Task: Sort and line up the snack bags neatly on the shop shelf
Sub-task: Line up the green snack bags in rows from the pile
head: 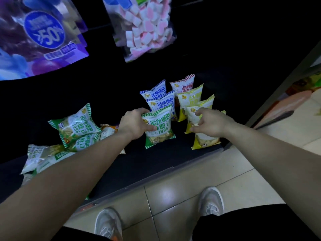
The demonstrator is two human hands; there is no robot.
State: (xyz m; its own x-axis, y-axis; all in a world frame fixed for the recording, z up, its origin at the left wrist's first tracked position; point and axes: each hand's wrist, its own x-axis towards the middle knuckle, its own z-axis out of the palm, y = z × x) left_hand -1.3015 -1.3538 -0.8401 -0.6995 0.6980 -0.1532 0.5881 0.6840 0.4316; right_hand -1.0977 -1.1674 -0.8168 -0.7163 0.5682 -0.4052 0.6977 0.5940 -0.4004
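Observation:
My left hand (134,123) grips the left edge of a green snack bag (160,132) that stands upright on the low dark shelf (156,160). Behind it stand two blue bags (159,97) in a row, with a red bag (185,84) further back. My right hand (211,121) rests with its fingers on the front yellow bags (205,140) of a yellow row (191,99) to the right. More green bags (78,126) lie in a loose heap at the left, partly behind my left arm.
A purple bag (41,35) and a bag of pink and white marshmallows (145,26) hang above. The shelf's front edge (173,174) runs diagonally above a tiled floor (182,188), where my two shoes show. Another shelf unit (295,94) stands at the right.

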